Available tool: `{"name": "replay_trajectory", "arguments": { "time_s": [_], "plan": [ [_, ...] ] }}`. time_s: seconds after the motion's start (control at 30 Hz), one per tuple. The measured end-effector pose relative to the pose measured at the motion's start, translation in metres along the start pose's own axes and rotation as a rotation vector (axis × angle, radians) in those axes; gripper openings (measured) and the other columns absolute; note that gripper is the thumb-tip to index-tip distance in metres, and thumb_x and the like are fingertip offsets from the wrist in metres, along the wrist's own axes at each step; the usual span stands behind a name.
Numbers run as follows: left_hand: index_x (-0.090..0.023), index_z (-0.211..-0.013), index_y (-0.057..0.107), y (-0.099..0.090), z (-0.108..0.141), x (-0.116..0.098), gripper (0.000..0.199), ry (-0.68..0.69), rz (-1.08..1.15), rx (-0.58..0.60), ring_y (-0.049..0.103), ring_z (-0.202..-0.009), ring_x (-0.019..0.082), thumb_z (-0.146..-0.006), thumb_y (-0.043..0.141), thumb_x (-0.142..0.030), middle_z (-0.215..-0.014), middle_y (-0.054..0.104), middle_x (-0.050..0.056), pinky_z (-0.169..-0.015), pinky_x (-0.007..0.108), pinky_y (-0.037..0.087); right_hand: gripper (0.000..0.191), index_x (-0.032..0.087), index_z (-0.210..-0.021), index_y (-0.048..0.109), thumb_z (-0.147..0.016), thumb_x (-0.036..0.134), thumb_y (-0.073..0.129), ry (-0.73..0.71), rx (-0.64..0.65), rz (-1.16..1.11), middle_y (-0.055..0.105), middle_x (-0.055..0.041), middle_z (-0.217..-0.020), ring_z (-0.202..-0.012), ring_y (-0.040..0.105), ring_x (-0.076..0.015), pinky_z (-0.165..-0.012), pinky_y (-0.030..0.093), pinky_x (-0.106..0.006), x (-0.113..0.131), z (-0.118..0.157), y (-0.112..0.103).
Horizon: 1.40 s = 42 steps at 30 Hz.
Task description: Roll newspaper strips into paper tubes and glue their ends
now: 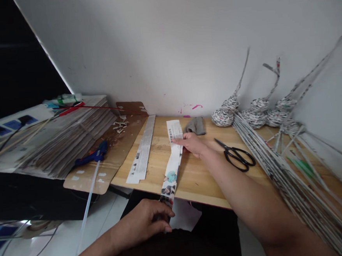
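A long printed paper strip (173, 165) runs from the wooden table (198, 180) down over its front edge. My left hand (149, 219) pinches the strip's near end, in front of the table edge. Farther up, my right hand (191, 143) holds the far part between thumb and fingers, above the tabletop. Left of it, a flat stack of newspaper strips (142, 153) lies on the table. Black-handled scissors (237, 156) rest to the right of my right hand, and a grey cloth (196, 126) lies just behind it.
Woven paper gourd shapes (223, 117) stand at the back right, beside a bundle of long paper rods (275, 171). At left, a blue glue gun (98, 154) lies on cardboard (115, 163), by a tall newspaper stack (86, 130) bearing a power strip (12, 124).
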<state>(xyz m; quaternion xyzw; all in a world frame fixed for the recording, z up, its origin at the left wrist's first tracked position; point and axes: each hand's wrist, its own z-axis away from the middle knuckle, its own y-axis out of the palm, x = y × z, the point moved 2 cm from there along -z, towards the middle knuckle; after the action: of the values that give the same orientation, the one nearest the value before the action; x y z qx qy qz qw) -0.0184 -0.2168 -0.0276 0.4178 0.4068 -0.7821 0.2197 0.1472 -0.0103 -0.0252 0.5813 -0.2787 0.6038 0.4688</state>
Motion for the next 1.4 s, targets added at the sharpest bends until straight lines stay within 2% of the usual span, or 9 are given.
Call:
{"name": "replay_trajectory", "arguments": {
  "time_s": [0.1, 0.3, 0.57, 0.67, 0.83, 0.97, 1.13, 1.27, 1.4],
  "plan": [
    [-0.026, -0.095, 0.075, -0.014, -0.004, -0.006, 0.021, 0.024, -0.027, -0.099, 0.067, -0.083, 0.018, -0.081, 0.067, -0.04, -0.09, 0.074, 0.002, -0.077, 0.029, 0.049, 0.025, 0.014, -0.079, 0.073, -0.061, 0.028, 0.084, -0.018, 0.019, 0.016, 0.073, -0.0029, -0.075, -0.059, 0.06, -0.0116, -0.056, 0.046, -0.023, 0.005, 0.007, 0.009],
    [-0.021, -0.108, 0.066, -0.064, -0.034, -0.015, 0.037, 0.032, 0.214, -0.655, 0.063, -0.081, 0.018, -0.081, 0.066, -0.045, -0.1, 0.069, 0.007, -0.062, 0.026, 0.049, 0.039, 0.014, -0.085, 0.073, -0.058, 0.04, 0.085, -0.155, 0.063, 0.187, 0.072, -0.0023, -0.079, -0.062, 0.059, -0.012, -0.055, 0.043, -0.022, 0.01, 0.018, 0.024],
    [-0.018, -0.085, 0.06, -0.074, -0.065, -0.015, 0.026, 0.147, 0.903, -0.698, 0.058, -0.069, 0.008, -0.075, 0.075, -0.037, -0.081, 0.06, -0.002, -0.054, 0.016, 0.045, 0.05, 0.014, -0.071, 0.07, -0.061, 0.062, 0.076, -0.177, 0.173, 0.331, 0.065, -0.0006, -0.063, -0.054, 0.053, -0.0114, -0.051, 0.037, -0.022, 0.005, 0.021, 0.031],
    [-0.02, -0.088, 0.059, -0.055, -0.046, -0.017, 0.022, 0.209, 0.871, -0.562, 0.061, -0.065, 0.01, -0.081, 0.069, -0.038, -0.081, 0.064, -0.001, -0.059, 0.023, 0.051, 0.064, 0.014, -0.059, 0.064, -0.069, 0.077, 0.058, -0.156, 0.058, 0.277, 0.06, -0.0026, -0.055, -0.047, 0.048, -0.0107, -0.047, 0.034, -0.023, 0.007, 0.018, 0.026],
    [-0.017, -0.087, 0.066, 0.004, -0.02, 0.014, 0.022, -0.029, 0.382, 0.107, 0.063, -0.067, 0.016, -0.082, 0.065, -0.039, -0.078, 0.067, 0.003, -0.062, 0.028, 0.051, 0.056, 0.016, -0.063, 0.062, -0.073, 0.072, 0.06, -0.129, -0.106, 0.078, 0.063, -0.0046, -0.06, -0.05, 0.053, -0.0124, -0.046, 0.039, -0.024, 0.002, 0.007, 0.017],
    [-0.023, -0.108, 0.069, 0.03, -0.028, 0.066, 0.032, -0.082, -0.069, 0.126, 0.067, -0.087, 0.023, -0.081, 0.062, -0.038, -0.092, 0.072, 0.005, -0.075, 0.03, 0.049, 0.049, 0.017, -0.07, 0.062, -0.072, 0.065, 0.067, -0.143, -0.117, -0.072, 0.068, -0.0062, -0.068, -0.059, 0.059, -0.0146, -0.051, 0.044, -0.023, 0.001, 0.003, 0.014],
    [-0.016, -0.146, 0.039, 0.039, -0.045, 0.106, 0.081, -0.289, -0.36, 0.183, 0.054, -0.123, 0.035, -0.072, 0.068, -0.032, -0.136, 0.056, 0.019, -0.098, 0.042, 0.042, 0.054, 0.015, -0.08, 0.07, -0.071, 0.068, 0.065, -0.138, -0.035, -0.13, 0.071, -0.008, -0.077, -0.06, 0.059, -0.0147, -0.045, 0.039, -0.023, 0.011, 0.007, 0.014],
    [-0.015, -0.137, 0.054, 0.027, -0.041, 0.076, 0.063, -0.21, -0.379, 0.256, 0.053, -0.124, 0.035, -0.08, 0.062, -0.039, -0.136, 0.057, 0.018, -0.101, 0.043, 0.041, 0.056, 0.015, -0.083, 0.072, -0.071, 0.069, 0.065, -0.132, 0.034, -0.125, 0.071, -0.0067, -0.077, -0.064, 0.06, -0.0143, -0.048, 0.04, -0.022, 0.014, 0.011, 0.015],
    [-0.021, -0.102, 0.074, -0.011, -0.025, 0.012, 0.035, -0.088, 0.036, 0.483, 0.069, -0.085, 0.023, -0.086, 0.058, -0.046, -0.097, 0.075, 0.008, -0.074, 0.032, 0.052, 0.054, 0.015, -0.08, 0.073, -0.068, 0.068, 0.069, -0.099, 0.086, -0.077, 0.071, -0.0081, -0.078, -0.067, 0.061, -0.0146, -0.054, 0.043, -0.024, 0.009, 0.012, 0.021]
  ]
}}
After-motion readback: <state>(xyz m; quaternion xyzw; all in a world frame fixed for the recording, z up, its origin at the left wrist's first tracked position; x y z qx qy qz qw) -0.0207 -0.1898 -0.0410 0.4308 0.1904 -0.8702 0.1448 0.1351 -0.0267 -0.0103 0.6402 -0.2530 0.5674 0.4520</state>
